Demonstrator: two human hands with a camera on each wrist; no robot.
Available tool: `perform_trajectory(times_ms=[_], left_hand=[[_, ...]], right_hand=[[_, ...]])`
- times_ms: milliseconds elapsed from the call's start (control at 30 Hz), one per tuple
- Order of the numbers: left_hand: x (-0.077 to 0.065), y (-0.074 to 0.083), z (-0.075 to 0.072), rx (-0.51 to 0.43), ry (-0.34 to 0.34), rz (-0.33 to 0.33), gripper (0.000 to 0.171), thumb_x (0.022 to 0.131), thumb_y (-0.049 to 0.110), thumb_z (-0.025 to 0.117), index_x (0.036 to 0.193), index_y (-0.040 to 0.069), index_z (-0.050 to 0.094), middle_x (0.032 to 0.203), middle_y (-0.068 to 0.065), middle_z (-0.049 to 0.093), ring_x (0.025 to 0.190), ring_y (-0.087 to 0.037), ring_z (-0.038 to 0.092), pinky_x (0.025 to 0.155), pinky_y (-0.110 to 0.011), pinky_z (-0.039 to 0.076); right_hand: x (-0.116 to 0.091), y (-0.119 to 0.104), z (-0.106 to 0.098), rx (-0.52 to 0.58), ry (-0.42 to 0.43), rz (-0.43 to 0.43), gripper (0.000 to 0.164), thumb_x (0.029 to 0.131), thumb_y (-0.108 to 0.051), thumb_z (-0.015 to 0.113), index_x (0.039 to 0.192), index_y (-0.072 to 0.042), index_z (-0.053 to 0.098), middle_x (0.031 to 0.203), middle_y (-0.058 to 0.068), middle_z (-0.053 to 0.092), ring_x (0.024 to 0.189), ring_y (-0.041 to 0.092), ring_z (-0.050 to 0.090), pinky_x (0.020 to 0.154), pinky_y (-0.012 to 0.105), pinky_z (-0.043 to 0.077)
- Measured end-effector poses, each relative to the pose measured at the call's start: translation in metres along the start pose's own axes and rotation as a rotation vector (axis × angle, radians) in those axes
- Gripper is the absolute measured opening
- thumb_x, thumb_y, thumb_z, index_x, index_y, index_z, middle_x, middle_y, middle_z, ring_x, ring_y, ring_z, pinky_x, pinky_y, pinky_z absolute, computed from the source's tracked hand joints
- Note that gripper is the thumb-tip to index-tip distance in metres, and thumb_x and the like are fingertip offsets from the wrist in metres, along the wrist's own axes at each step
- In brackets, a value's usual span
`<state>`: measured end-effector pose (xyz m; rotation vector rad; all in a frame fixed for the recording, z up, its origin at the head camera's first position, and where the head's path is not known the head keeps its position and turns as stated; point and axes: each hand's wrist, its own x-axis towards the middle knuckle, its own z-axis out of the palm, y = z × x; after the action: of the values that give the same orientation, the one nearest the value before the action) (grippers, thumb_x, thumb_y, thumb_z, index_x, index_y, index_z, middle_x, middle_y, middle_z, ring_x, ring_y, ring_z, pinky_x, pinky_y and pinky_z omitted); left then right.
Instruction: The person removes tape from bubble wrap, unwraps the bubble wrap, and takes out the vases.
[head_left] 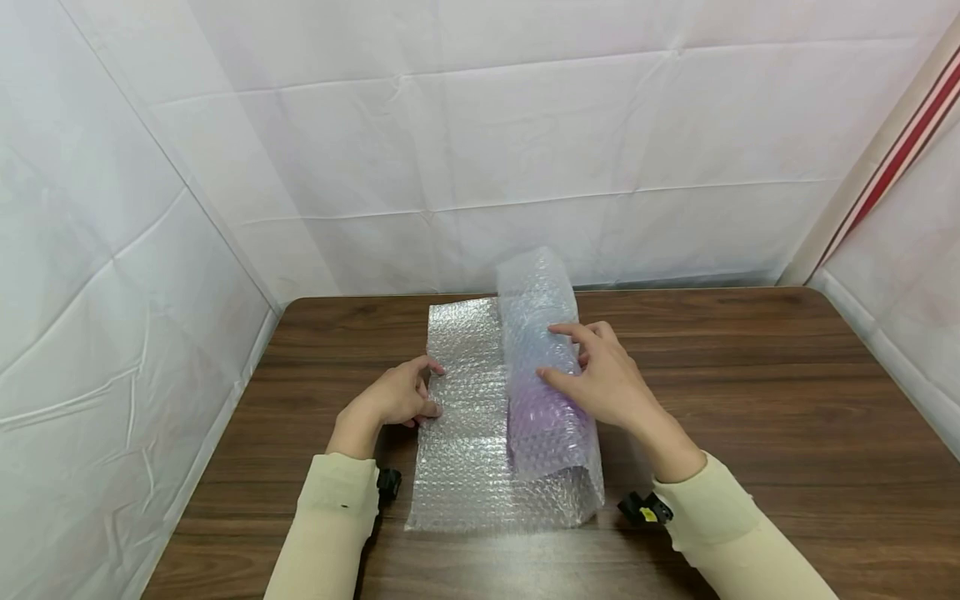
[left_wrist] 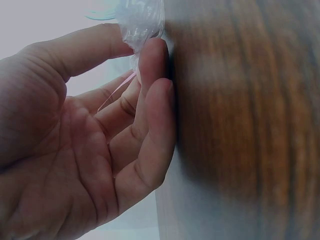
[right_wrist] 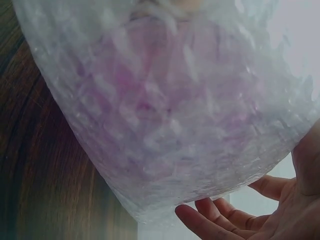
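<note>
Clear bubble wrap (head_left: 465,450) lies flat on the wood-grain worktop (head_left: 787,400), middle of the back half, its far edge close to the worktop's back edge. Over its right part sits a roll (head_left: 543,400) of the same wrap, lengthwise front to back; colour inside shades from pale blue at the far end to purple at the near end. The roll's far end shows across the back edge; cannot tell whether it overhangs. Your left hand (head_left: 397,396) is at the flat layer's left edge, thumb and forefinger pinching the plastic, other fingers bent beneath, by the wood. Your right hand (head_left: 611,383) lies along the roll's right side: thumb and forefinger well apart, tips resting on top, remaining fingers loosely bent at the flank. From the right wrist, those fingers show spread, just beside the wrap; contact there unclear. Loose wrap juts out at the roll's near end, toward the front edge. White sheeting (head_left: 525,142) hangs behind the back edge.
</note>
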<state>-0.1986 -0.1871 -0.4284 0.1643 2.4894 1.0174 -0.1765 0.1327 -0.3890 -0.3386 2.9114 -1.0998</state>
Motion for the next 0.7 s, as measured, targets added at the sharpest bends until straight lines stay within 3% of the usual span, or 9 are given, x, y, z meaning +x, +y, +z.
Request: perform_trajectory(times_ms=[700], left_hand=[[0.001,-0.002,0.001,0.000,0.003,-0.001,0.058,0.090,0.006,0.079,0.142,0.014,0.054,0.085,-0.009,0.061,0.068,-0.021,0.064,0.061,-0.033,0.057]], right_hand=[[-0.004,0.012,-0.012,0.062,-0.001,0.001,0.062,0.093,-0.043,0.075,0.149,-0.025,0.054,0.126,0.015,0.050,0.114,0.034,0.061,0.082,0.041,0.053]])
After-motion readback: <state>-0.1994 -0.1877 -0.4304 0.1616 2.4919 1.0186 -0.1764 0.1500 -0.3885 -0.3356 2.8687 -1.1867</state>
